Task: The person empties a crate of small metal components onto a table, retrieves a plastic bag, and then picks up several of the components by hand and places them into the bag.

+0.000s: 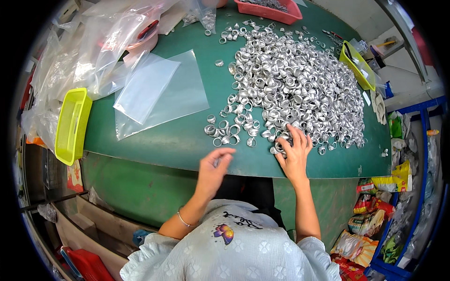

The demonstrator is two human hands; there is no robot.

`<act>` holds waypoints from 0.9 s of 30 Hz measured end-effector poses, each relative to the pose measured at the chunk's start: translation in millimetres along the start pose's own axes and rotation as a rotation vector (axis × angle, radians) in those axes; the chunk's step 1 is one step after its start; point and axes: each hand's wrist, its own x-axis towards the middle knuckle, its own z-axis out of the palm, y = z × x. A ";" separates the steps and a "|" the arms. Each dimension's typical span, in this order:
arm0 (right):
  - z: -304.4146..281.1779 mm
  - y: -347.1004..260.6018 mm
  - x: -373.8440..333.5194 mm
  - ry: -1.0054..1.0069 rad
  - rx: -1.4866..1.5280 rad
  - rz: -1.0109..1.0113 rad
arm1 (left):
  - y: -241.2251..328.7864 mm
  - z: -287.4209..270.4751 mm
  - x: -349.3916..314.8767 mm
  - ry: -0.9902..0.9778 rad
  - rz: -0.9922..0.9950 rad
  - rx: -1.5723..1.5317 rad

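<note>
A large heap of silvery metal rings (300,79) covers the middle and right of the green table (173,150). My right hand (295,152) rests at the heap's near edge, fingers spread and bent down onto the rings, thumb apart. My left hand (214,172) hangs over the table's front edge, slightly blurred. Its thumb and fingers are closed around a small grey ring, mostly hidden by the fingers. Just beyond it lies a small loose group of rings (225,131), to the left of the heap.
Clear plastic bags (161,93) lie flat at left, beside a yellow-green basket (72,126). More bags (65,70) pile at the far left. A pink tray (272,11) and another yellow basket (358,65) stand at the back. A blue shelf rack (417,187) holds packets at right.
</note>
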 end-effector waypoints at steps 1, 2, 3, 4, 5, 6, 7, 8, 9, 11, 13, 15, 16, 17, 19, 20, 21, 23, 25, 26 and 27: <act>-1.0 1.5 -1.2 0.005 0.010 0.002 | 2.1 -7.3 8.2 0.027 0.131 0.196; -2.1 2.4 -3.4 0.005 0.003 0.011 | 5.2 -15.1 18.2 0.113 0.302 0.372; -3.6 3.3 -5.7 0.002 0.001 0.020 | 9.2 -22.7 28.0 0.201 0.475 0.548; -5.4 4.1 -8.1 -0.002 -0.001 0.026 | 15.2 -28.3 33.5 0.249 0.507 0.635; -7.2 5.1 -10.7 -0.005 -0.004 0.034 | 20.5 -33.4 37.6 0.296 0.539 0.723; -9.1 4.8 -13.1 -0.004 -0.013 0.038 | 17.7 -39.8 42.5 0.331 0.615 0.834; -10.4 7.1 -14.9 0.003 0.014 0.024 | 16.7 -44.9 44.5 0.309 0.607 0.864; -10.6 10.5 -17.4 0.011 0.039 0.012 | 15.6 -49.0 44.7 0.284 0.600 0.893; -11.8 14.0 -19.8 0.022 0.062 0.003 | 16.0 -49.4 45.0 0.255 0.596 0.922; -16.3 23.3 -25.2 0.055 0.035 -0.021 | 17.9 -41.1 38.4 0.217 0.572 0.880; -19.0 32.8 -28.8 0.105 0.067 -0.015 | 20.7 -25.1 28.7 0.220 0.501 0.846; -22.3 41.7 -30.9 0.123 0.046 0.050 | 9.9 -9.8 23.1 0.173 0.488 0.793; -20.9 50.0 -32.6 0.157 0.021 0.083 | 5.8 0.1 20.3 0.098 0.526 0.791; -19.4 58.9 -34.3 0.190 -0.002 0.115 | 1.2 10.4 19.0 0.024 0.563 0.789; -20.7 68.4 -33.7 0.210 -0.027 0.154 | -3.2 29.0 15.7 -0.094 0.578 0.969; -23.0 72.2 -31.9 0.212 -0.069 0.169 | -3.6 38.5 17.6 -0.127 0.584 1.017; -25.6 72.1 -29.3 0.211 -0.105 0.184 | -4.6 43.5 20.6 -0.121 0.602 1.049; -30.6 76.4 -26.0 0.246 -0.056 0.233 | -10.9 49.2 30.6 -0.101 0.637 1.112; -25.3 91.2 -29.6 0.335 -0.042 0.239 | -11.6 51.0 35.4 -0.121 0.644 1.116; -23.6 96.3 -32.5 0.362 -0.020 0.245 | -9.3 51.2 34.3 -0.139 0.616 1.108; -23.5 94.7 -32.0 0.349 -0.027 0.246 | -6.9 51.1 32.5 -0.153 0.583 1.099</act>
